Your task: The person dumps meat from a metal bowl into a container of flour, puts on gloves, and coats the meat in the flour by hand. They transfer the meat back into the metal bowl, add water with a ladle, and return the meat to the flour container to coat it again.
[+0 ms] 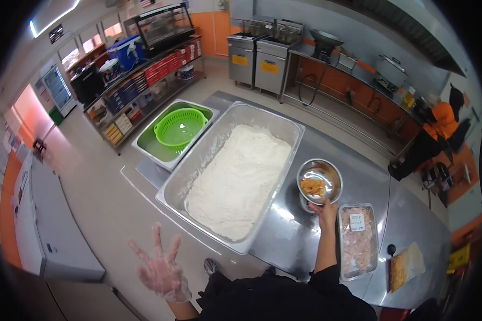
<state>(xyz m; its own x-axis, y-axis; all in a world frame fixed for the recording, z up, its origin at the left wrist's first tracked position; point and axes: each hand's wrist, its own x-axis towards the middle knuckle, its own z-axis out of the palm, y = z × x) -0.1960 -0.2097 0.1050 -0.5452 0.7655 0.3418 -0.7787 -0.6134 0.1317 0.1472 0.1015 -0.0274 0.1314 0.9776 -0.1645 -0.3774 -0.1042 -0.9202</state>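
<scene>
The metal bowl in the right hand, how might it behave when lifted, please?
The metal bowl looks stiff, its round wall keeping its shape in the right hand. It is probably fairly light, with only a small heap of orange food inside. Gripped at one edge, it may tip toward the far side.

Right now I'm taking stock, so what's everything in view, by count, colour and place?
Table: one, silver, centre
Large pan: one, silver, on table
Powder: one bed, white, in large pan
Small pan: one, silver, beside large pan
Basket: one, green, in small pan
Bowl: one, silver, in right hand
Food bits: several, orange, in bowl
Labelled tray: one, pink-filled, right of bowl
Packet: one, golden, table's right
Fryers: two, silver, back
Wok: one, dark, back
Shelf rack: one, grey, back left
Chest: one, white, left
Person: one, orange-and-black, far right
Left hand: one, clear-gloved, lower left
Right hand: one, black-sleeved, at bowl
</scene>
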